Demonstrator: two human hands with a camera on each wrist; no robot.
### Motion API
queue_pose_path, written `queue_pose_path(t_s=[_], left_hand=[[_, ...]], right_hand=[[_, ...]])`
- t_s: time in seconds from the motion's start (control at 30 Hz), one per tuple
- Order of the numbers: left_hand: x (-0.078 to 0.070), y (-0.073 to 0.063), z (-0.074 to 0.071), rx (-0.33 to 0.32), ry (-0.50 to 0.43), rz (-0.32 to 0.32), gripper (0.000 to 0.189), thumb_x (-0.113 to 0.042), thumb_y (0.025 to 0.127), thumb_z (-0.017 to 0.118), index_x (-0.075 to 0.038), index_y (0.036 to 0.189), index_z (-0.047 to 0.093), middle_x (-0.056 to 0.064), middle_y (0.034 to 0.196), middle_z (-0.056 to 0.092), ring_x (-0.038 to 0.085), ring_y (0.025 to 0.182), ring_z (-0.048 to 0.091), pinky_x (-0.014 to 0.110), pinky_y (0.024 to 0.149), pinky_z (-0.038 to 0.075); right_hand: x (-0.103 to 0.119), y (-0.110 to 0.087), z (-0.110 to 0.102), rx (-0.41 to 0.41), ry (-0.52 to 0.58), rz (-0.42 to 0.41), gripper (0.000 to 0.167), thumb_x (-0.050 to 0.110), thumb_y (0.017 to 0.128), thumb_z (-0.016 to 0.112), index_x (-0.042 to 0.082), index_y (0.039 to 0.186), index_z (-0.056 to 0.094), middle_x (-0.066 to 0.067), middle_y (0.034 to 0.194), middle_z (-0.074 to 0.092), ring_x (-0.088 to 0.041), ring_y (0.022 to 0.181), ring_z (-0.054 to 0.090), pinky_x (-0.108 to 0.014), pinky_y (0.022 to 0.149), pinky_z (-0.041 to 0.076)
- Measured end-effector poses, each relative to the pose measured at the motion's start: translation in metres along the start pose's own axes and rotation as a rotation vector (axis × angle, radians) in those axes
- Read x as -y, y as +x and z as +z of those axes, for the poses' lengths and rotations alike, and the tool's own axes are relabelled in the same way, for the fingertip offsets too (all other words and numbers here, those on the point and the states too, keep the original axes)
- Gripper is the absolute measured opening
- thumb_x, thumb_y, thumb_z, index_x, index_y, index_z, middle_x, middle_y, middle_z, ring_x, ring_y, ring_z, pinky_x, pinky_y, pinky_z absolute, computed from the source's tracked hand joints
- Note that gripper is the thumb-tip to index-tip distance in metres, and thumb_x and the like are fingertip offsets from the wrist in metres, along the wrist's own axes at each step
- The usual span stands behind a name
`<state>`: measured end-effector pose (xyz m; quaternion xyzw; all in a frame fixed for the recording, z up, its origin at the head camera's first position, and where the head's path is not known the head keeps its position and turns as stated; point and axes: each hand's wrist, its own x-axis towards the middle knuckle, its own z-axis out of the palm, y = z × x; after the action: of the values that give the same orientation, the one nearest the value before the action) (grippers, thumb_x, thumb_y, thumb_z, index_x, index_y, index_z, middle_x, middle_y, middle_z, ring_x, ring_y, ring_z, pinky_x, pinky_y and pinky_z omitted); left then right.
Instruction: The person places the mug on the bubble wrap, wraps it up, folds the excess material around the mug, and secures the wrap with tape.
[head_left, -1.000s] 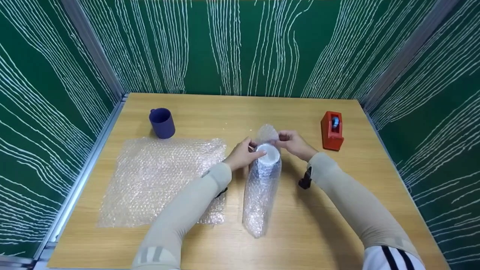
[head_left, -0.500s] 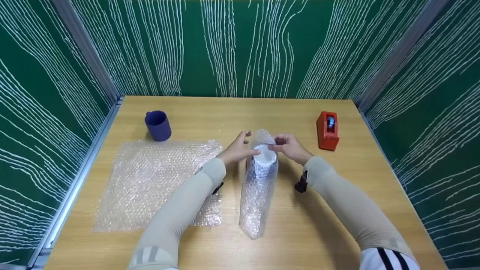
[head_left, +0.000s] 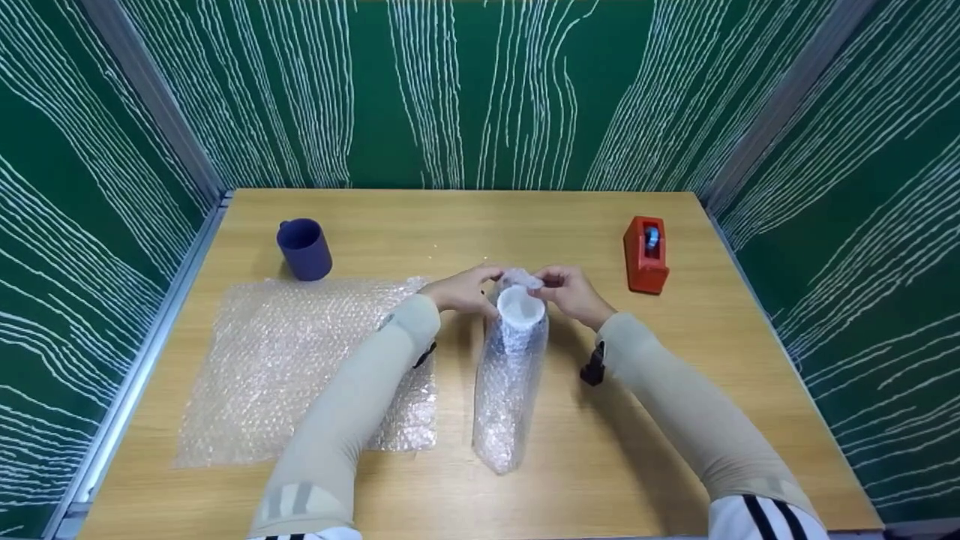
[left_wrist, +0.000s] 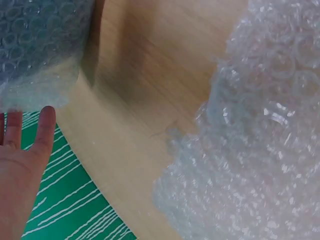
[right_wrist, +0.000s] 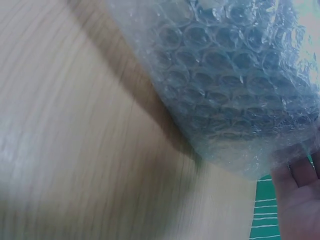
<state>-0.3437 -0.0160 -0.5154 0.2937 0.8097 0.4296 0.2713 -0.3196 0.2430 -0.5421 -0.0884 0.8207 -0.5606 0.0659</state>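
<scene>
A sleeve of bubble wrap [head_left: 510,405] lies lengthwise in the middle of the table, wrapped round a white cylindrical object [head_left: 520,306] whose round end shows at the far end. Beyond that end the loose wrap stands up and folds over. My right hand [head_left: 571,292] pinches this loose end between thumb and fingers from the right. On the other side my left hand [head_left: 466,291] touches the wrap, thumb beside the white end and fingers stretched along the far edge. The left wrist view shows its fingertips [left_wrist: 46,120] straight at the wrap's edge.
A flat sheet of bubble wrap [head_left: 300,360] lies on the left of the table [head_left: 600,465], partly under the left forearm. Behind it stands a purple mug [head_left: 305,251]. A red tape dispenser [head_left: 645,259] stands at the back right. Green walls enclose the table.
My left thumb has moved off the white end to its left side. The loose wrap, upright before, is now folded lower towards the white end. The view has shifted slightly.
</scene>
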Motion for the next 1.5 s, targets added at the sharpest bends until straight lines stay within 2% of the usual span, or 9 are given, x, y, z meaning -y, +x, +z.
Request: queue_pose_path(t_s=[0.13, 0.27, 0.4, 0.5, 0.63, 0.87, 1.1, 1.27, 1.5], left_hand=[[0.000, -0.002, 0.000, 0.007, 0.046, 0.035, 0.096, -0.012, 0.078, 0.093, -0.014, 0.163, 0.049, 0.009, 0.172, 0.044, 0.034, 0.162, 0.036, 0.055, 0.137, 0.024], [0.002, -0.004, 0.004, -0.018, 0.088, 0.059, 0.093, -0.015, 0.077, 0.098, -0.016, 0.159, 0.055, 0.008, 0.168, 0.050, 0.033, 0.158, 0.043, 0.054, 0.136, 0.026], [0.004, -0.007, 0.008, -0.050, 0.138, 0.065, 0.084, -0.022, 0.082, 0.097, -0.022, 0.157, 0.059, 0.007, 0.170, 0.048, 0.033, 0.160, 0.041, 0.055, 0.135, 0.028], [0.007, -0.009, 0.009, -0.056, 0.166, 0.083, 0.081, -0.024, 0.086, 0.094, -0.025, 0.158, 0.059, 0.006, 0.171, 0.048, 0.032, 0.161, 0.039, 0.056, 0.135, 0.028], [0.010, -0.012, 0.011, -0.054, 0.210, 0.105, 0.075, -0.026, 0.091, 0.089, -0.026, 0.159, 0.058, 0.006, 0.172, 0.047, 0.031, 0.164, 0.035, 0.056, 0.136, 0.025], [0.011, -0.018, 0.017, -0.076, 0.354, 0.125, 0.066, -0.040, 0.097, 0.079, -0.024, 0.158, 0.059, 0.006, 0.174, 0.043, 0.032, 0.163, 0.037, 0.054, 0.136, 0.027], [0.011, -0.020, 0.020, -0.087, 0.434, 0.127, 0.067, -0.044, 0.098, 0.074, -0.023, 0.160, 0.056, 0.004, 0.175, 0.042, 0.031, 0.163, 0.038, 0.052, 0.136, 0.028], [0.010, -0.017, 0.021, -0.101, 0.448, 0.114, 0.070, -0.046, 0.099, 0.073, -0.023, 0.162, 0.054, 0.005, 0.175, 0.041, 0.032, 0.163, 0.038, 0.053, 0.135, 0.028], [0.010, -0.011, 0.018, -0.152, 0.433, 0.097, 0.067, -0.039, 0.101, 0.071, -0.024, 0.163, 0.051, 0.007, 0.175, 0.040, 0.034, 0.161, 0.040, 0.054, 0.134, 0.032]], right_hand=[[0.001, -0.002, 0.000, -0.010, -0.042, 0.009, 0.016, -0.001, 0.098, 0.075, -0.005, 0.113, 0.079, -0.016, 0.110, 0.080, -0.016, 0.094, 0.068, -0.020, 0.081, 0.057], [0.003, -0.006, 0.000, -0.006, -0.114, -0.033, 0.020, 0.000, 0.098, 0.076, -0.002, 0.117, 0.081, -0.022, 0.123, 0.078, -0.024, 0.103, 0.071, -0.021, 0.087, 0.059], [0.005, -0.012, 0.001, -0.009, -0.182, -0.136, 0.026, -0.003, 0.096, 0.078, -0.001, 0.122, 0.081, -0.024, 0.133, 0.074, -0.038, 0.118, 0.072, -0.039, 0.101, 0.064], [0.005, -0.018, 0.002, -0.012, -0.181, -0.194, 0.029, -0.005, 0.094, 0.079, -0.002, 0.123, 0.080, -0.025, 0.134, 0.073, -0.045, 0.126, 0.069, -0.054, 0.110, 0.059], [0.005, -0.028, 0.001, 0.002, -0.144, -0.212, 0.030, -0.003, 0.095, 0.080, -0.001, 0.125, 0.079, -0.025, 0.138, 0.072, -0.046, 0.133, 0.067, -0.059, 0.118, 0.051], [0.007, -0.042, -0.008, 0.120, -0.254, -0.158, 0.035, 0.018, 0.100, 0.079, 0.012, 0.135, 0.077, -0.015, 0.161, 0.058, -0.042, 0.152, 0.052, -0.066, 0.128, 0.035], [0.008, -0.045, -0.015, 0.235, -0.333, -0.058, 0.061, 0.049, 0.091, 0.086, 0.029, 0.146, 0.071, -0.006, 0.176, 0.039, -0.042, 0.165, 0.031, -0.077, 0.128, 0.023], [0.007, -0.041, -0.014, 0.223, -0.350, -0.008, 0.067, 0.056, 0.086, 0.088, 0.033, 0.146, 0.070, -0.002, 0.177, 0.037, -0.041, 0.165, 0.029, -0.076, 0.129, 0.022], [0.007, -0.027, -0.012, 0.193, -0.344, -0.010, 0.065, 0.055, 0.089, 0.086, 0.033, 0.148, 0.068, 0.006, 0.178, 0.035, -0.035, 0.167, 0.028, -0.068, 0.132, 0.024]])
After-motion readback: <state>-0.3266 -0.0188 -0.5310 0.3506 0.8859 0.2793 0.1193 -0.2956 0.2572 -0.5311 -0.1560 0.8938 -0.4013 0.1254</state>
